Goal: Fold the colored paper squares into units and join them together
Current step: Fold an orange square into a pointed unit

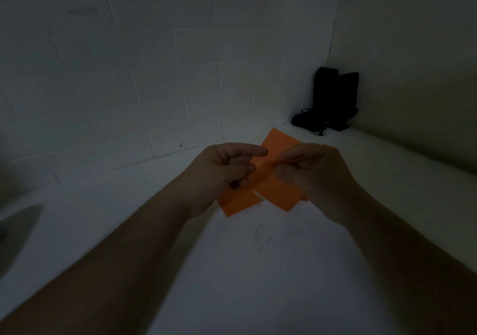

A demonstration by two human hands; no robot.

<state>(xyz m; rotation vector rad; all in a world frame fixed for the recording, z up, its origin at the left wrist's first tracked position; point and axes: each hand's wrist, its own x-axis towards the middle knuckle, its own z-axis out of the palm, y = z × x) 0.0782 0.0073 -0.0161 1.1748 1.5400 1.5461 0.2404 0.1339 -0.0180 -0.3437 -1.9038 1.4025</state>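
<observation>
Both bare forearms enter from the bottom edge and converge at mid-frame above a white table (258,270).

Left hand (222,172): palm faces up and inward. Thumb and curled fingers pinch the left part of the orange paper (273,180). One fingertip shows a dark nail near the paper's lower left portion.

Right hand (309,172): fingers are curled and pinch the paper's right part. Thumb and fingertips meet over the paper's centre, close to the left hand's fingertips.

Paper position: it is gripped between both hands, at the centre of the view. Whether it is lifted off the table or touches it cannot be told. One corner projects upward beyond the hands; two lower corners project downward, one under each hand. A small pale gap shows between the two lower flaps. Whether this is one folded sheet or two overlapping pieces cannot be told in the dim light.

Surroundings: faint grey scribble marks (262,236) lie on the table just in front of the hands. A black object (333,100) with a cable stands in the far right corner, against the walls and well apart from the paper. A white tile-pattern wall (129,76) backs the table. A grey curved shape (18,229) sits at the left edge; its identity is unclear.
</observation>
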